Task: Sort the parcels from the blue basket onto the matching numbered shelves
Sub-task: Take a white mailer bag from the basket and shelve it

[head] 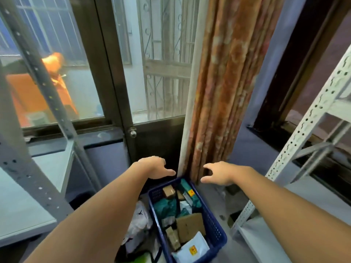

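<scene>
Grey metal shelves stand on both sides, the left rack (28,168) and the right rack (303,149), with a patterned curtain (228,82) far behind. On the floor between them sits the blue basket (214,224), full of parcels (190,226). Both arms reach out above its far end: the left hand (154,166) and right hand (218,174) hang with fingers loose, holding nothing.

Both bare forearms reach forward and down, nearly parallel. The left hand (154,166) hangs palm-down with loosely spread, relaxed fingers, holding nothing. The right hand (218,173) mirrors it, fingers slack and apart, thumb pointing inward, also holding nothing.
</scene>
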Demonstrator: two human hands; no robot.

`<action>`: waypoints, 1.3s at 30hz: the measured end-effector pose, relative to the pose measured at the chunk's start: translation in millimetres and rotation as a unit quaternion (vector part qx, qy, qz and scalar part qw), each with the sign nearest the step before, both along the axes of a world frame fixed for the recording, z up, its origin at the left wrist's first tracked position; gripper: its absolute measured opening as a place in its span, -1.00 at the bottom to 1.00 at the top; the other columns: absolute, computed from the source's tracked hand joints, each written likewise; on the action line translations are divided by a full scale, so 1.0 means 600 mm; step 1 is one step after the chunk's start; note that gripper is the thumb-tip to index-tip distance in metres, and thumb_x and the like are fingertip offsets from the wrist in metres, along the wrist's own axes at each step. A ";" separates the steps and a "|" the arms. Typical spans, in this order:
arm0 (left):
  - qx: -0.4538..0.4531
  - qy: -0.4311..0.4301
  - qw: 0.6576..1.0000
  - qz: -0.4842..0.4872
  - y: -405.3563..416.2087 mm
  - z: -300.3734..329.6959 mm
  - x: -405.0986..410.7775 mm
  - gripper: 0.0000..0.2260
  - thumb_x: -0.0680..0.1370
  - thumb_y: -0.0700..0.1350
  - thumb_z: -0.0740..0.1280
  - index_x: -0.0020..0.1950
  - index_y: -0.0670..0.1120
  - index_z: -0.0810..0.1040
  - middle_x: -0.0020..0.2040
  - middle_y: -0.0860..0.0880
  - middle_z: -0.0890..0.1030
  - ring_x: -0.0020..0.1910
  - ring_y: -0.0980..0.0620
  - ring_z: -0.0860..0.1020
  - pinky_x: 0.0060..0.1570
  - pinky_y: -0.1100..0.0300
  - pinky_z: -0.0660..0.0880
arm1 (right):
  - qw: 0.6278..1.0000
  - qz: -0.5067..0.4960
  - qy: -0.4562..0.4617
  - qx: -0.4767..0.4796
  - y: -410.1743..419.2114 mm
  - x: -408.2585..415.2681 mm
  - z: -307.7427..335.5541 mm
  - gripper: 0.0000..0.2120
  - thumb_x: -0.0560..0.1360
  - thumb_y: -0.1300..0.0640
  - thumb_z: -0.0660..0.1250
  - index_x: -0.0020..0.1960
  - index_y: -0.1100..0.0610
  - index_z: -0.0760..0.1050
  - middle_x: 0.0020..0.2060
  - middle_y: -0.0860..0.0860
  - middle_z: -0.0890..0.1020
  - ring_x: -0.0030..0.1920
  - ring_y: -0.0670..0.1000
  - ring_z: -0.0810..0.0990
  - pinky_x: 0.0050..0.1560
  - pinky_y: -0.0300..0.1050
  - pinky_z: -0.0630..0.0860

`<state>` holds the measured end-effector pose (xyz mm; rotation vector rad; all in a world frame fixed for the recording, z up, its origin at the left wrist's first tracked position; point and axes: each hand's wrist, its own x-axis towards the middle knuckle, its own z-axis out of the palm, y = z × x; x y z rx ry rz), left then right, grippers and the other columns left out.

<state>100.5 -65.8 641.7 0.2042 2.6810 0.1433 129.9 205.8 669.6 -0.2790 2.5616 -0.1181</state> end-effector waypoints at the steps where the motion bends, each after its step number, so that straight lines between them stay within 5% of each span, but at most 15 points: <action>1: 0.003 0.000 1.000 -0.001 -0.002 -0.008 -0.009 -0.16 0.45 0.51 0.16 0.57 0.01 0.34 0.52 -0.05 0.42 0.46 -0.12 0.41 0.38 -0.07 0.40 | 1.000 -0.001 -0.006 -0.002 -0.004 -0.011 -0.007 -0.18 0.54 -0.39 0.16 0.64 -0.03 0.03 0.60 0.07 0.20 0.53 0.16 0.27 0.45 0.10 0.33; 19: 0.034 -0.111 0.993 0.037 0.058 -0.187 -0.141 -0.32 0.54 0.40 0.19 0.43 -0.07 0.50 0.37 -0.08 0.54 0.28 -0.11 0.52 0.20 0.04 0.48 | 0.995 -0.006 -0.100 0.020 0.107 -0.201 -0.238 -0.20 0.53 -0.38 0.18 0.63 -0.01 0.08 0.60 0.07 0.21 0.56 0.14 0.23 0.50 0.10 0.25; 26: 0.048 -0.157 0.983 0.077 0.117 -0.283 -0.195 -0.25 0.57 0.39 0.19 0.60 -0.08 0.29 0.56 -0.10 0.35 0.50 -0.12 0.37 0.43 0.01 0.34 | 0.990 0.002 -0.139 0.021 0.158 -0.285 -0.338 -0.24 0.57 -0.33 0.18 0.63 0.03 0.11 0.58 0.10 0.24 0.54 0.18 0.26 0.47 0.09 0.29; 39: 0.076 -0.231 0.966 0.087 0.132 -0.654 -0.207 -0.33 0.59 0.35 0.18 0.54 -0.07 0.37 0.47 -0.12 0.47 0.39 -0.12 0.47 0.31 0.05 0.42 | 0.974 -0.029 -0.223 -0.004 0.120 -0.271 -0.689 -0.28 0.60 -0.25 0.19 0.63 0.07 0.10 0.58 0.12 0.23 0.54 0.16 0.25 0.45 0.05 0.28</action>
